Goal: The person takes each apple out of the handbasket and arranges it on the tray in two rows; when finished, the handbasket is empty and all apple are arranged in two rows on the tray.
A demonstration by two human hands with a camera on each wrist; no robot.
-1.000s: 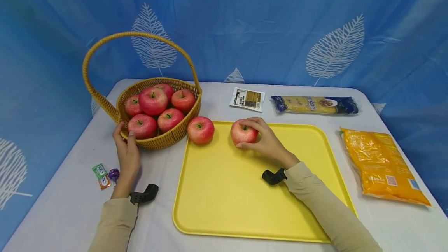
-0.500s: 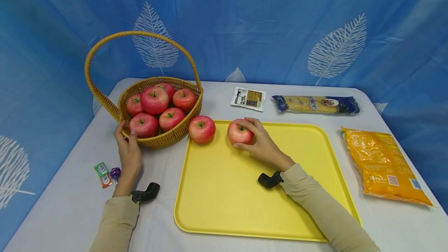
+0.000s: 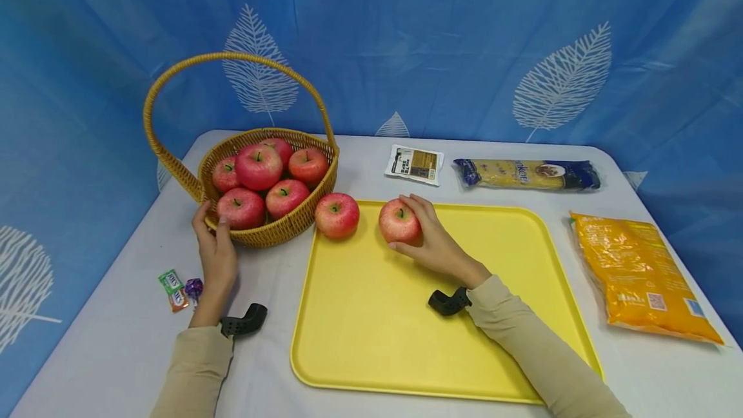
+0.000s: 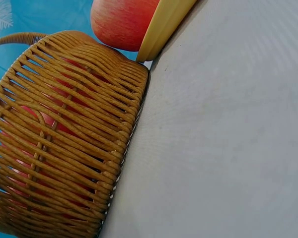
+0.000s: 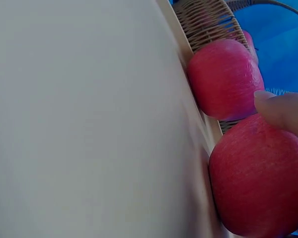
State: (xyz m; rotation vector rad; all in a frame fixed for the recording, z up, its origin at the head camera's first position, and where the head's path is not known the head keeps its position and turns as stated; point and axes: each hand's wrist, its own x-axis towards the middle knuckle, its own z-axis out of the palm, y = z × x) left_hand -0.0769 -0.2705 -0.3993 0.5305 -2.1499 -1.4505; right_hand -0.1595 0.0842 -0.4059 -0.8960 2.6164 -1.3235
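Note:
My left hand (image 3: 219,255) holds the near left rim of the wicker basket (image 3: 277,235), thumb at the inner side and fingers outside. Several red apples fill this basket, and the left wrist view shows its woven wall (image 4: 64,144) close up. On the yellow tray (image 3: 371,334), near its far edge, an apple (image 3: 399,221) rests. Beside it is my right hand (image 3: 435,244), fingers loosened and spread around the apple's right side. The right wrist view has my thumb (image 5: 285,111) just over that apple (image 5: 260,173). Another apple (image 3: 337,216) sits at the tray's far left corner.
Behind the tray lie a small white packet (image 3: 415,164) and a long blue-and-yellow package (image 3: 527,174). An orange bag (image 3: 641,276) is at the right. Small wrapped candies (image 3: 174,289) lie left of my left forearm. The basket's tall handle (image 3: 238,55) arches up.
The apple by my right hand first shifted slightly left on the tray, then stayed still. My right fingers have loosened from over its top to its right side. The left hand stays on the basket.

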